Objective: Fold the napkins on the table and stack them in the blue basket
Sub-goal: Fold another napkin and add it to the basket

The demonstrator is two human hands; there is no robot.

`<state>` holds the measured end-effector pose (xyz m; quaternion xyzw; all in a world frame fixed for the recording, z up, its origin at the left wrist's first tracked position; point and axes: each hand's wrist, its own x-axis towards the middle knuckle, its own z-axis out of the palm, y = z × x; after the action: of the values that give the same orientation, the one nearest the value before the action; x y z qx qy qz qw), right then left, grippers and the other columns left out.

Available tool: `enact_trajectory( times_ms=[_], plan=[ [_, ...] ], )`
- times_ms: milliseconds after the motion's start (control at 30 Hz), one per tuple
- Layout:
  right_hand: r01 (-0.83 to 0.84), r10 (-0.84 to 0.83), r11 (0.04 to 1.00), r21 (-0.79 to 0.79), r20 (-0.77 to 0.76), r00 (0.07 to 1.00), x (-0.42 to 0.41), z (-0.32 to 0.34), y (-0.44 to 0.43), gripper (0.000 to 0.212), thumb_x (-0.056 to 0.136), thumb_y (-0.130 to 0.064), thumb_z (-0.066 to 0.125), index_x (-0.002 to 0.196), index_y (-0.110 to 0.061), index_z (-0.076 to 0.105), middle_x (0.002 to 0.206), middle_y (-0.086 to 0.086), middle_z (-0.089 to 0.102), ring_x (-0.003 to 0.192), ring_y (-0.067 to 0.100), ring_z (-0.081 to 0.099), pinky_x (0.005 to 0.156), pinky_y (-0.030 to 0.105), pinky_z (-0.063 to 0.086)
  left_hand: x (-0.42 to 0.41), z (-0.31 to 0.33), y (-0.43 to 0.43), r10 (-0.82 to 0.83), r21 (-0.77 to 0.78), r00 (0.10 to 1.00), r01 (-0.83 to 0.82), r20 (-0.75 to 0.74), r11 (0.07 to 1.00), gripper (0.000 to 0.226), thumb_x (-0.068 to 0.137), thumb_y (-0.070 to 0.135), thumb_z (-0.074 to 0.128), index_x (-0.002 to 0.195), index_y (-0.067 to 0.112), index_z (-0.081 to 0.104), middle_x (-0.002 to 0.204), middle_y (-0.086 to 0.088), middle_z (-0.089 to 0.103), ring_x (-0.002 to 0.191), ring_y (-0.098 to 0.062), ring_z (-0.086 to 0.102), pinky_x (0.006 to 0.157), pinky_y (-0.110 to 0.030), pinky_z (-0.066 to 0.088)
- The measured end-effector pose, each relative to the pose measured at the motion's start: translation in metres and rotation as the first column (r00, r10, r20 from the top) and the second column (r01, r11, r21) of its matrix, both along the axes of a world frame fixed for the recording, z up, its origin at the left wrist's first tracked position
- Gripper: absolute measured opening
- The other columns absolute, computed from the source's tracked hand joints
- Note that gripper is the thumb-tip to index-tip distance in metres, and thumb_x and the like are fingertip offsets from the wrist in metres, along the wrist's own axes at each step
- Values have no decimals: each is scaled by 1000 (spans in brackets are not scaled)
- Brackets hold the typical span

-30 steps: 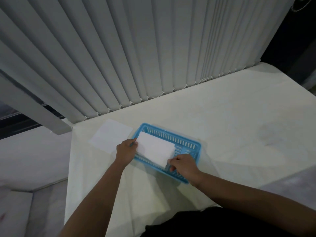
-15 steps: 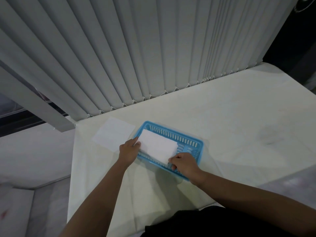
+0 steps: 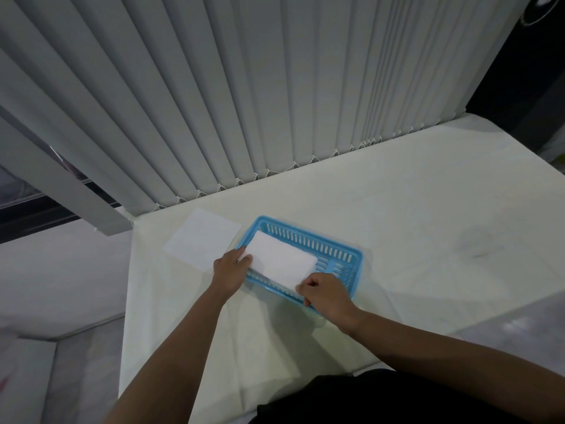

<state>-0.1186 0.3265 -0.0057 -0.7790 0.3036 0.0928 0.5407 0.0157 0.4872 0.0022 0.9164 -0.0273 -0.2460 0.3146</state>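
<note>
Staying almost unmoved for 1 second, the folded napkin (image 3: 279, 262) rests in the blue basket (image 3: 342, 250), left hand (image 3: 230, 270) and right hand (image 3: 325, 296) still pinching its ends; release looks due, with 1 flat napkin (image 3: 201, 237) left beside the basket.

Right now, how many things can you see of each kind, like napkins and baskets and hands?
Blue basket: 1
White napkins: 2 (a folded napkin in the basket, a flat napkin lying beside it)
Hands: 2 (the left hand and the right hand, each holding an end of the folded napkin)
Total: 5
</note>
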Motion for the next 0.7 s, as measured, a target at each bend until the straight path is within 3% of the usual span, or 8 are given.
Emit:
enact_trajectory(
  times_ms=[200, 400, 600, 700],
  plan=[
    [46, -46, 999, -6, -18, 999, -1, -2, -8, 16, 82, -13, 58, 73, -17, 70, 56, -5, 66, 58, 12, 64, 67, 27, 52, -2, -1, 0, -31, 18, 999, 31, 21, 999, 43, 100, 28, 38, 139, 10, 43, 141, -13, 47, 130, -29, 42, 116, -43, 26],
    [56, -56, 998, 22, -15, 998, 0, -3, -8, 14, 85, -16, 56, 80, -22, 68, 60, -3, 66, 55, 8, 59, 59, 22, 44, 0, -2, 1, -38, 6, 999, 38, 20, 999, 45, 100, 30, 38, 143, 14, 39, 149, -9, 40, 138, -27, 32, 119, -41, 21],
    [106, -106, 993, 43, -7, 994, -1, -5, -9, 14, 89, -16, 52, 93, -18, 65, 72, -1, 65, 54, 4, 56, 52, 17, 39, 0, -6, 2, -49, 12, 998, 49, 27, 999, 44, 100, 30, 36, 141, 15, 41, 147, -9, 42, 137, -26, 34, 118, -41, 21],
    [53, -47, 993, -106, 53, 997, -6, -9, -7, 13, 90, -20, 52, 98, -24, 61, 89, -4, 64, 71, 9, 60, 66, 25, 44, 2, -11, 8, -28, -47, 1000, 29, 14, 999, 43, 99, 31, 40, 139, 14, 46, 147, -8, 43, 137, -26, 36, 118, -40, 24]
  ],
)
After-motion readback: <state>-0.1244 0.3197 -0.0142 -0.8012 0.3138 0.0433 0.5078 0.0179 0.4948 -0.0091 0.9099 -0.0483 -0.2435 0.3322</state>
